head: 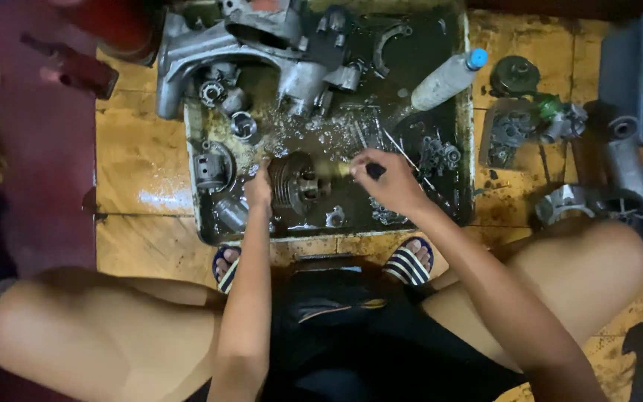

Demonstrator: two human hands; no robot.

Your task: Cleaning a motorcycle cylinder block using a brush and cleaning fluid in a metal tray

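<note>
We steady the finned engine cylinder [297, 184] in the oily wash tray [464, 134] with our left hand [259, 187] clasped on its left side, while our right hand [388, 179], just right of it, clenches a brush [351, 170] pointing leftward at it.

The worn yellow tiled floor [139, 160] carries all items. A shallow rectangular metal wash tray [467, 134], filled with dark oily liquid, rests on it directly beneath both hands. Beyond the right hand, on bare tile, lie a dark round metal cover [515, 74], a grey cast engine cover [506, 134] and a grey plastic bin [638, 74]. A red metal part [76, 68] lies well beyond the left hand.
</note>
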